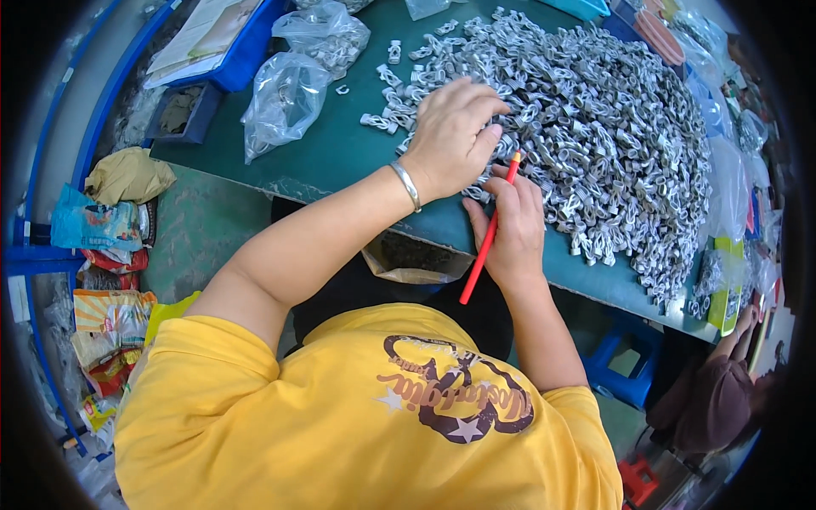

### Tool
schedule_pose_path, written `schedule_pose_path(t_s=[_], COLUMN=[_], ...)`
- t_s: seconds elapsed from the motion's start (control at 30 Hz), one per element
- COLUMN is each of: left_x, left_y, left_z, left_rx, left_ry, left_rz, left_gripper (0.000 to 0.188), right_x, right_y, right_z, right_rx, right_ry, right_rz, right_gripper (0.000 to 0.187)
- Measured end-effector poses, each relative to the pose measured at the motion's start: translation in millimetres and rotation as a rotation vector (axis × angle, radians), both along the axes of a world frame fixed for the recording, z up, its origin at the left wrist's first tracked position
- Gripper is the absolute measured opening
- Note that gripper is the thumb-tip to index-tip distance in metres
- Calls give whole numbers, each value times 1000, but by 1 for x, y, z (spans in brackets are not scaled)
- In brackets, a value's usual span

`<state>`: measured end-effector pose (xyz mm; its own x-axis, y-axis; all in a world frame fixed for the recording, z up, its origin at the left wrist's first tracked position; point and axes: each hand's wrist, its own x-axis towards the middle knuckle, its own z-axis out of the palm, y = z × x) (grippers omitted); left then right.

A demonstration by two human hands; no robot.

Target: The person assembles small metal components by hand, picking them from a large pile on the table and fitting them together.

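Note:
A big heap of small grey metal clips [595, 127] covers the green table [331, 157]. My left hand [455, 136], a silver bangle [408, 184] on its wrist, lies on the heap's near left edge with its fingers curled over the clips; what is under the fingers is hidden. My right hand [510, 234] is just below it at the table's front edge. It grips a thin red stick [484, 246], whose orange tip points up at the clips and whose other end hangs below the table edge.
Two clear plastic bags [285, 98] of clips lie at the table's left, behind them a blue tray [242, 47] with papers. An open bag [412, 263] hangs under the table edge. Wrappers [102, 225] pile at left. A blue stool [629, 370] and another person [714, 404] are at lower right.

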<state>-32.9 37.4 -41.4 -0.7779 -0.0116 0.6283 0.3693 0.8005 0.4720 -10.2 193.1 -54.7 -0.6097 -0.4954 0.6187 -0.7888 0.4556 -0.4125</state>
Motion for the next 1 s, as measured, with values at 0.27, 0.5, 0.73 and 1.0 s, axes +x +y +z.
schedule_pose_path(t_s=[0.27,0.5,0.73,1.0], left_x=[34,53,80,104], left_y=[-64,-47,-21,-14], left_z=[17,-1,-7,-26], left_rx=[46,-44,346,610], left_ry=[-473,-435,-361,-145], left_rz=[479,338,121,15], left_gripper=[40,35,47,30], right_x=[0,0,0,-3], right_y=[0,2,3,-20], right_z=[-2,0,-1,10], right_rx=[-41,-28,-58,-79], right_ry=[31,35,67,69], right_rz=[15,33,35,71], right_gripper=[31,28,27,32])
